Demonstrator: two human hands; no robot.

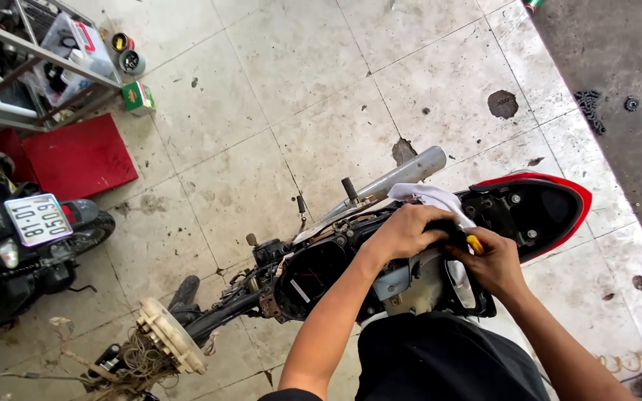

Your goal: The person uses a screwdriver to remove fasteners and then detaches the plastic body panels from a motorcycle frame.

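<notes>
A stripped motorbike frame point(313, 275) lies across the tiled floor, its red tail section point(559, 193) at the right. My left hand point(406, 232) is closed over a dark part on top of the frame, beside a white rag point(432, 197). My right hand point(493, 260) grips a tool with a yellow handle point(475, 244), held against the same spot. A grey exhaust pipe point(399, 177) runs along the far side of the frame.
A second motorbike's rear with a number plate point(37, 219) stands at the left. A red board point(76, 156) and a metal shelf point(31, 59) with cans sit at the far left. A white round part with tangled wires point(165, 338) lies at the lower left.
</notes>
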